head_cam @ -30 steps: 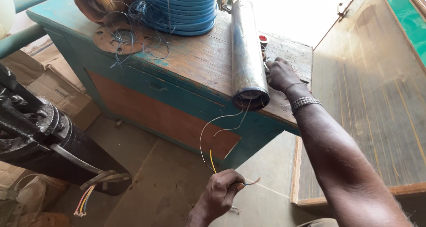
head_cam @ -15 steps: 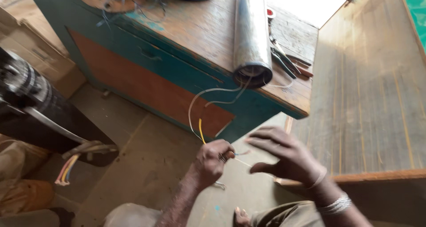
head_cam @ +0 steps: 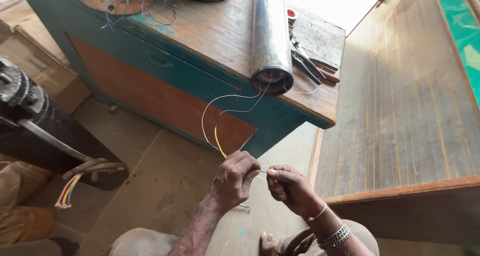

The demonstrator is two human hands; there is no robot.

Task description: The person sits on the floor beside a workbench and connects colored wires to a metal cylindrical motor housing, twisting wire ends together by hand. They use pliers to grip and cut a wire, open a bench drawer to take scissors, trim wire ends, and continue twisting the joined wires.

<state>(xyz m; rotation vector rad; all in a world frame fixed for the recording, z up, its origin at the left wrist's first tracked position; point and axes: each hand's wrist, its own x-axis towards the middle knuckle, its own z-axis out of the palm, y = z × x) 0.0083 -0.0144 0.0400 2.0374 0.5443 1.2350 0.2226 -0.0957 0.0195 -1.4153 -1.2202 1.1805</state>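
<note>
My left hand [head_cam: 235, 178] and right hand [head_cam: 290, 188] pinch thin white and yellow wires [head_cam: 216, 136] trailing from the shiny metal cylinder [head_cam: 270, 36] at the worn teal wooden desk's [head_cam: 210, 31] front edge.

Left hand [head_cam: 234, 178] and right hand [head_cam: 290, 188] pinching wires [head_cam: 216, 136], metal tube [head_cam: 270, 36] on workbench [head_cam: 210, 31]

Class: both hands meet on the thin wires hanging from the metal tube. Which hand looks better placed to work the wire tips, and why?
Probably the right hand: its fingers pinch the wire tips, while the left hand grips the wires further back, steadying them below the metal tube.
</note>
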